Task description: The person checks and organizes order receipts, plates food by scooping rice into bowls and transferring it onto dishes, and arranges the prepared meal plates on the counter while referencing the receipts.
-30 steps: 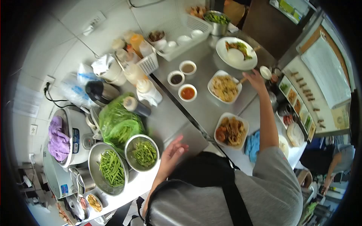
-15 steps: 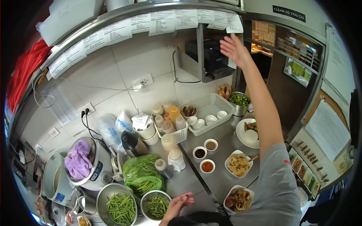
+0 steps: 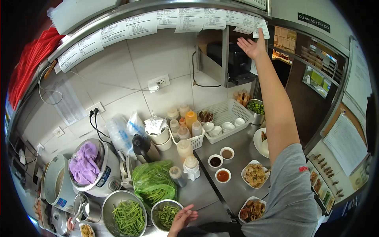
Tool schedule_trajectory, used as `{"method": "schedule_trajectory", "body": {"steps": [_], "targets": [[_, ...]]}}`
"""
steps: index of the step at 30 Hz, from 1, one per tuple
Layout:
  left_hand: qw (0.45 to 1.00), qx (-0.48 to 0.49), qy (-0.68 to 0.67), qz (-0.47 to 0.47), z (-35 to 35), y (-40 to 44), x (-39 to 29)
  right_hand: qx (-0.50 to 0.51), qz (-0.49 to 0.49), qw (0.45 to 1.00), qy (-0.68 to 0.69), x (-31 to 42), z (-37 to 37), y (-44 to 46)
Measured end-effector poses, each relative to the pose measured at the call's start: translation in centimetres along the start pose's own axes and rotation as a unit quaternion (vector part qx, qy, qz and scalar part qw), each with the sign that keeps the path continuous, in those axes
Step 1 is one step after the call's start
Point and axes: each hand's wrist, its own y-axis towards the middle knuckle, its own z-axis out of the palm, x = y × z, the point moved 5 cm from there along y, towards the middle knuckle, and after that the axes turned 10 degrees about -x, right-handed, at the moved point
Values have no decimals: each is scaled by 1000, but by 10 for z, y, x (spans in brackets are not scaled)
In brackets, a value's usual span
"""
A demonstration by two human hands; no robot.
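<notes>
My right hand (image 3: 254, 46) is raised high with its fingers spread and nothing in it. Its upright thumb overlaps the last order slip (image 3: 260, 28) at the right end of the metal rail; whether they touch I cannot tell. Down by the counter's front edge, my left hand (image 3: 184, 219) is open with its fingers loosely stretched, beside a metal bowl of cut green beans (image 3: 167, 215). A larger colander of green beans (image 3: 128, 217) stands further left. Behind the bowl lies a green plastic bag of beans (image 3: 154, 179).
Three sauce cups (image 3: 223, 175), a bowl of rice (image 3: 256, 175) and a bowl of a brown dish (image 3: 252, 209) stand on the right counter. Squeeze bottles (image 3: 184, 150) and a white basket (image 3: 231, 114) are behind. A rice cooker (image 3: 112, 170) is at left, a black printer (image 3: 229, 59) above.
The view has shifted slightly, so the counter appears further left at top. My right thumb has spread upward across the last slip. My left hand stays low by the bowl.
</notes>
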Motion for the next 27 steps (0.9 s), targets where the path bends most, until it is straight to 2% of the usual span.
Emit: {"method": "schedule_trajectory", "body": {"steps": [1,6,9,10,13,16,19,21,23,27], "targets": [[1000,4,5,-3,4,1,-1,-24,4,999,23,0,-4,-2],[1000,13,19,-16,12,2,0,-107,-99,989,14,32,-32,14],[999,-6,26,-21,13,0,0,-70,-195,978,-38,54,-28,34],[999,-11,31,-24,13,0,-1,-82,-215,972,-53,61,-33,56],[999,-10,40,-35,13,-4,4,-99,-252,958,-98,58,-48,46],[999,25,32,-33,14,2,12,-37,-260,964,-47,18,-75,-10],[998,40,44,-26,15,0,13,-64,-318,935,-141,-34,-100,-80],[997,41,64,-27,19,-6,8,-37,-325,925,-192,-64,-95,-135],[995,43,82,-22,19,-11,7,38,-356,909,-215,-89,-88,-164],[996,39,85,-8,16,-22,6,100,-402,843,-343,-132,-78,-191]]}}
